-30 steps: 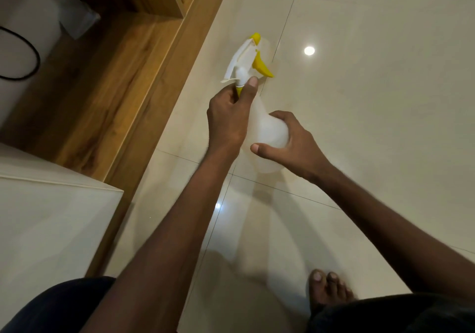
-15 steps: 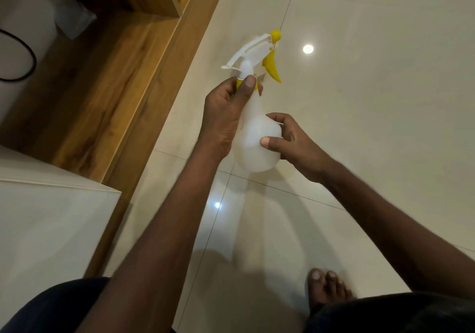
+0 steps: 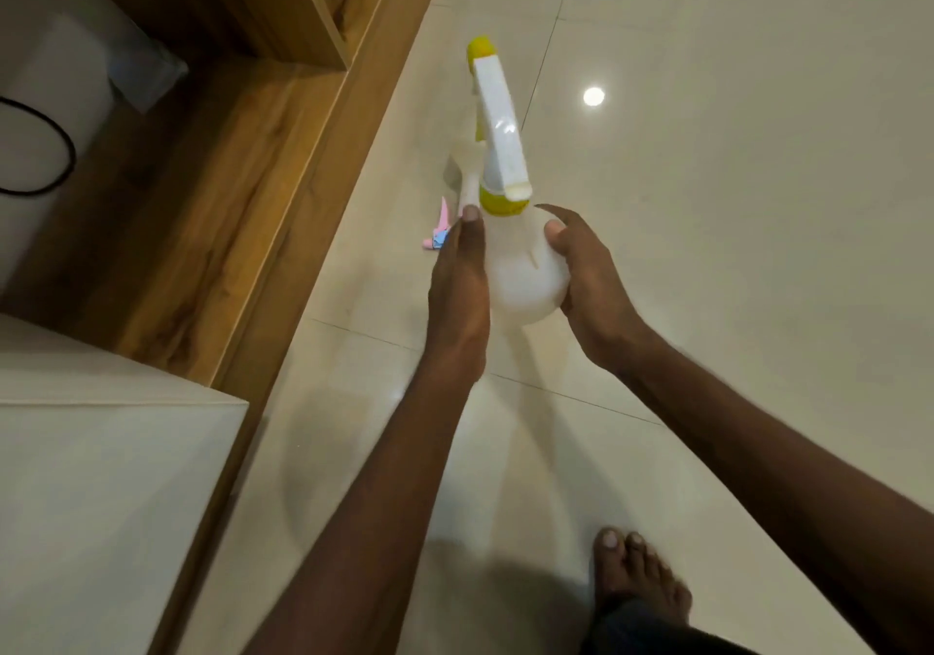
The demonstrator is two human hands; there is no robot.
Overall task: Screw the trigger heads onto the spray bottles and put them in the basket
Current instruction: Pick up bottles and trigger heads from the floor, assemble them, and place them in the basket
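I hold a white spray bottle (image 3: 520,275) above the tiled floor, its white trigger head (image 3: 498,118) with yellow nozzle and yellow collar pointing away from me. My left hand (image 3: 457,285) lies along the bottle's left side, thumb tip up by the neck; its fingers are hidden behind the bottle. My right hand (image 3: 586,270) curls round the round body from the right. Beyond my left hand, a second white bottle (image 3: 461,169) without a head and a pink and blue trigger head (image 3: 440,229) are on the floor. No basket is in view.
A wooden shelf unit (image 3: 263,149) runs along the left, with a white box and black cable (image 3: 63,154) on it. A white cabinet top (image 3: 101,477) fills the lower left. My bare foot (image 3: 637,573) stands on the tiles at the bottom right.
The trigger head has turned from pointing right to pointing straight away from me. My left hand has slid from the collar down the bottle's side. The floor bottle and pink head have come into view.
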